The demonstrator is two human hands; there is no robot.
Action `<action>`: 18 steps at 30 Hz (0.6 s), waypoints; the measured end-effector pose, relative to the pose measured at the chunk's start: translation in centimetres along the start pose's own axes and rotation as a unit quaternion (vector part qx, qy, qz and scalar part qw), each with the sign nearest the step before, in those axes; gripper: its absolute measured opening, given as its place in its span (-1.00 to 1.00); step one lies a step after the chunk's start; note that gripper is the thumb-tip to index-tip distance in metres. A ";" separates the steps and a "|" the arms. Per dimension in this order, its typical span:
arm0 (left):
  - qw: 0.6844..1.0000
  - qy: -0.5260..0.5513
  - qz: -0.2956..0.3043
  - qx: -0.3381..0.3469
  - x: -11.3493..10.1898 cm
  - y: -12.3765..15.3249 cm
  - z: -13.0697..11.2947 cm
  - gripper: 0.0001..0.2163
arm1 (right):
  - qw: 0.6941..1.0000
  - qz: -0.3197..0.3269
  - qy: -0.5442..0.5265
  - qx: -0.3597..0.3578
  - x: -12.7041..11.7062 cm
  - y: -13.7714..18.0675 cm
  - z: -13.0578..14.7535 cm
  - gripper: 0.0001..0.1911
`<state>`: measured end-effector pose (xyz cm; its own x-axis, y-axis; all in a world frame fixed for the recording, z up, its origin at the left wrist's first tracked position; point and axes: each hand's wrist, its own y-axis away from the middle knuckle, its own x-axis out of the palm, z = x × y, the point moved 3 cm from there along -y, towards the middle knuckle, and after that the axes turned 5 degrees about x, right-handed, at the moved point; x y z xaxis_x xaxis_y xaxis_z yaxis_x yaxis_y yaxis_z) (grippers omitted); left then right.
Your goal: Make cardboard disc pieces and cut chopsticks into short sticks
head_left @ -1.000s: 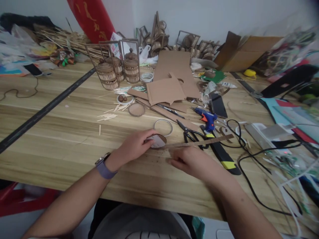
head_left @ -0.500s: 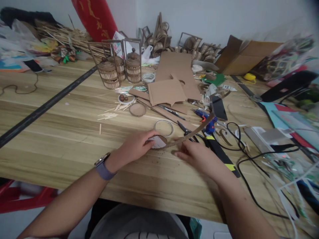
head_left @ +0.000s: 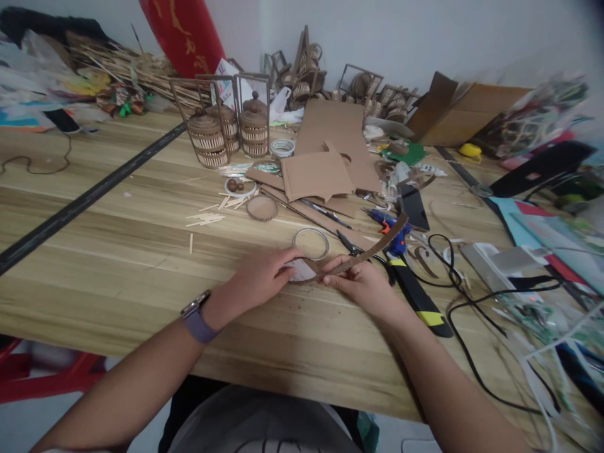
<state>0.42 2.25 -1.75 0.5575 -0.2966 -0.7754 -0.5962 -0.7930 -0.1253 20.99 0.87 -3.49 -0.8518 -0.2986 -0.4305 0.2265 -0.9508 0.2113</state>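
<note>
My left hand (head_left: pixel 267 277), with a watch on its wrist, pinches the near-left edge of a small cardboard disc (head_left: pixel 304 270) that has a pale printed face. A long brown cardboard strip (head_left: pixel 377 248) runs from the disc's edge up to the right, its far end curling in the air. My right hand (head_left: pixel 361 283) grips that strip between thumb and fingers, close beside the disc. Just beyond the disc lies a ring (head_left: pixel 310 244). Black scissors (head_left: pixel 352 244) rest behind my right hand, partly hidden by the strip. Dark crumbs dot the table under the disc.
A blue glue gun (head_left: pixel 389 225) lies behind the strip, and a black-and-yellow handle (head_left: pixel 419 299) right of my right hand. Black cable (head_left: pixel 467 371) loops across the right side. Cardboard sheets (head_left: pixel 317 175), a round cardboard lid (head_left: pixel 262 209), small sticks (head_left: pixel 205 218) and miniature lanterns (head_left: pixel 207 141) stand or lie farther back.
My right hand has moved slightly left and up the strip's near end, and its fingers now close on the strip beside the disc. My left hand keeps its hold on the disc.
</note>
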 end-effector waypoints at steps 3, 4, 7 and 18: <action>1.000 -0.006 -0.002 0.005 0.0 0.0 -0.2 -0.69 | 1.000 -0.011 0.002 0.003 0.0 0.1 0.1 -0.74; 1.000 -0.010 -0.001 0.006 0.0 0.1 -0.2 -0.68 | 1.000 -0.015 0.006 0.003 0.0 0.1 0.2 -0.75; 1.000 -0.027 0.001 0.004 0.0 0.2 -0.4 -0.68 | 1.000 -0.021 0.016 0.000 0.0 0.2 0.3 -0.77; 0.999 -0.043 0.000 0.023 0.3 0.3 -0.6 -0.67 | 0.999 -0.027 0.019 -0.019 0.0 0.1 0.1 -0.77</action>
<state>0.73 1.60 -1.69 0.5063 -0.2489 -0.8257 -0.6232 -0.7674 -0.1508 21.01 0.78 -3.38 -0.8448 -0.2484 -0.4740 0.1985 -0.9680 0.1536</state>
